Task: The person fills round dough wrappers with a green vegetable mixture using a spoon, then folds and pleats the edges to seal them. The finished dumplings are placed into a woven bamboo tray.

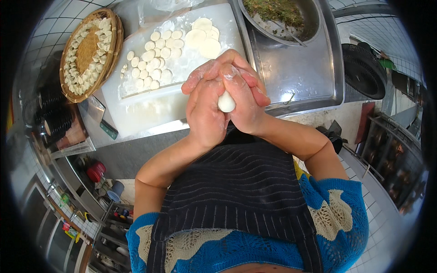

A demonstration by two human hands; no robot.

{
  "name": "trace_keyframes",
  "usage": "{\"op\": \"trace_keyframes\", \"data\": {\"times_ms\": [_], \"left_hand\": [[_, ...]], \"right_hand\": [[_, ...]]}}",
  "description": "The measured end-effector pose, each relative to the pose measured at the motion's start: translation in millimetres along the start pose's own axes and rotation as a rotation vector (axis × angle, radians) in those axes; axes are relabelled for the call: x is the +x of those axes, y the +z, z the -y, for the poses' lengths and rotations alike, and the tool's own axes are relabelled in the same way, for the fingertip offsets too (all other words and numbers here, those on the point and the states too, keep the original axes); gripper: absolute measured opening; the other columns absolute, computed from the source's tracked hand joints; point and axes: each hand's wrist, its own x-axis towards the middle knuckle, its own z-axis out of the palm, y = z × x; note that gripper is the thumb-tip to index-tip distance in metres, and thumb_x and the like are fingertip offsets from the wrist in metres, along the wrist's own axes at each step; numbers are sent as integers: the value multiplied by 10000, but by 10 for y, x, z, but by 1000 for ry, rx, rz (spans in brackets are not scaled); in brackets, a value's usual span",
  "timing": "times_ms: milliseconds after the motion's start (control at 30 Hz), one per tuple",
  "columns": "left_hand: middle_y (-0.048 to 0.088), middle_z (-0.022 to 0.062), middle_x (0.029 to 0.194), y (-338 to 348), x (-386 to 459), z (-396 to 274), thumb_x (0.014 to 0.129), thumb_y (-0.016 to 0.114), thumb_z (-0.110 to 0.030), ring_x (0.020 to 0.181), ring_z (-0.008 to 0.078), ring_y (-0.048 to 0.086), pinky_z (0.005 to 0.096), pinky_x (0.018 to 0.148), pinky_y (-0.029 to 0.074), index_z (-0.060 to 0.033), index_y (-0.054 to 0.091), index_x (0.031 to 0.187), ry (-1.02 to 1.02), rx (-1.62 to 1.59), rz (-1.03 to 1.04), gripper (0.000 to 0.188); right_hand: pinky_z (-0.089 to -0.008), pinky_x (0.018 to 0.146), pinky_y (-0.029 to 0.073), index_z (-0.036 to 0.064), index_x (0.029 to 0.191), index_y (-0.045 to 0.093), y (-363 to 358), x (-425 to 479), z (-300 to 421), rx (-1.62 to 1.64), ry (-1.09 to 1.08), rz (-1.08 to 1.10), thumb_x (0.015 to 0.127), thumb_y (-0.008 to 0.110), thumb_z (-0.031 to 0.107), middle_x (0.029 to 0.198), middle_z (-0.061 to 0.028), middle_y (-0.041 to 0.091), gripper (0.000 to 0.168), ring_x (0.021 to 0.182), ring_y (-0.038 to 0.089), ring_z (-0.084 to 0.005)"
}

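Note:
My left hand (206,112) and my right hand (244,99) are pressed together with bent fingers, floury at the fingers. Between the palms a rounded lump of white dough (226,102) shows; the rest of it is hidden. Beyond the hands lies a floured white board (112,116), with many small dough discs (160,43) at its middle and several flat rolled wrappers (210,48) nearer its right side. At the left, a round woven tray (85,54) bears rings of folded dumplings (104,36). A steel bowl (315,20) of chopped green filling (276,12) stands at the upper right, with a utensil in it.
A cleaver (108,129) with a green handle lies left of the board. Under the bowl is a metal tray (300,71) with a raised rim. Black plastic baskets (365,71) stand farther right. Plastic film (170,4) lies at the board's far edge.

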Motion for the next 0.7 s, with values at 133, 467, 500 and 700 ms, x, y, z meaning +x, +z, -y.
{"op": "trace_keyframes", "data": {"times_ms": [133, 467, 500, 700], "left_hand": [[625, 61, 904, -34, -4, 55, 861, 567, -6, 722, 125, 575, 213, 580, 436, -21, 618, 932, 344, 595, -76, 88], [600, 86, 845, -177, 150, -166, 997, 247, -429, 513, 83, 433, 176, 412, 312, -40, 581, 952, -76, 283, -199, 514], [598, 89, 848, -188, 163, -243, 996, 238, -450, 506, 82, 425, 175, 409, 305, -41, 575, 948, -61, 152, -275, 532], [507, 104, 1266, -652, 132, -690, 949, 100, -594, 533, 85, 418, 176, 447, 330, 16, 610, 1038, 218, 184, -22, 800]], "right_hand": [[-370, 807, 475, 26, 936, 439, -12, 15, -34, -138, -20, 55, 984, 334, 218, 932, -219, 608, 225, 860, 609, -258], [-319, 860, 450, 13, 1056, 456, -14, 233, -124, -192, -74, 64, 925, 465, 97, 1024, -159, 602, 156, 959, 585, -193], [-323, 879, 437, 18, 1101, 445, 31, 287, -109, -249, -124, 92, 918, 485, 101, 1080, -155, 576, 205, 998, 564, -193], [-315, 886, 413, 51, 1161, 472, 97, 491, -253, -355, -164, 157, 849, 624, 119, 1157, -82, 519, 354, 990, 516, -160]]}}
